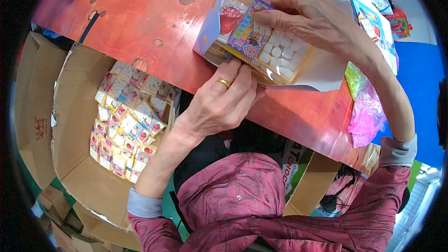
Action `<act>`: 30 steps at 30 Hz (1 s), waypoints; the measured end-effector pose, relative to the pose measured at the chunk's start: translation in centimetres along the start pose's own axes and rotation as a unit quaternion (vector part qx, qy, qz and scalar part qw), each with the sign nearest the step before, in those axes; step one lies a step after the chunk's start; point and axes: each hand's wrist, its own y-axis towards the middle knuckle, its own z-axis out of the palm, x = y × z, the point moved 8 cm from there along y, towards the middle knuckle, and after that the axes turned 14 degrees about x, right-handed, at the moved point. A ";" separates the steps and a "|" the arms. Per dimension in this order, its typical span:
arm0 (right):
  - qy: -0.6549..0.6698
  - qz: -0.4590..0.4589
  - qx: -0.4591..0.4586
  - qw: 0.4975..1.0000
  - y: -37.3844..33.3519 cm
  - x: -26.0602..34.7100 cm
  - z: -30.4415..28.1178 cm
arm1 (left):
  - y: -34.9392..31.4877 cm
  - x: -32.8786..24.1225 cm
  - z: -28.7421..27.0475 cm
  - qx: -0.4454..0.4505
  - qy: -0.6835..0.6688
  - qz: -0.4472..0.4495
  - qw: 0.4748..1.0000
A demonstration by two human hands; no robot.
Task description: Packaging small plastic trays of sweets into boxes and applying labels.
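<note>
Pinching card (pixel 247 32) at both ends: left hand (pixel 219 102) near end, right hand (pixel 308 16) far; long axis between.

Two hands (pixel 224 100), one gold ring (pixel 224 83), one pink bag (pixel 367 117).

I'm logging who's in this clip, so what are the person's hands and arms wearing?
Both hands are bare, without gloves. The left hand wears a gold ring on one finger; the right hand shows no ring. Both arms wear mottled maroon sleeves pushed up the forearms, each ending in a grey cuff.
</note>
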 end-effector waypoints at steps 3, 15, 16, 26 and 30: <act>0.010 0.029 0.047 0.998 0.3 -0.9 0.3 | -0.1 0.4 0.0 -0.004 -0.018 -0.030 0.999; 0.029 -0.107 -0.038 0.993 0.4 0.8 0.0 | -0.1 0.9 -0.7 -0.004 -0.001 -0.141 0.990; 0.055 -0.124 -0.022 0.990 0.6 0.9 0.1 | -0.1 0.5 -1.0 -0.010 0.008 -0.128 0.992; 0.103 -0.157 -0.057 0.981 1.0 0.7 -0.5 | -1.5 2.1 -0.8 -0.037 -0.059 -0.170 0.983; 0.112 -0.157 0.019 0.981 1.2 0.6 1.5 | -1.6 1.6 -0.9 -0.043 -0.041 -0.146 0.988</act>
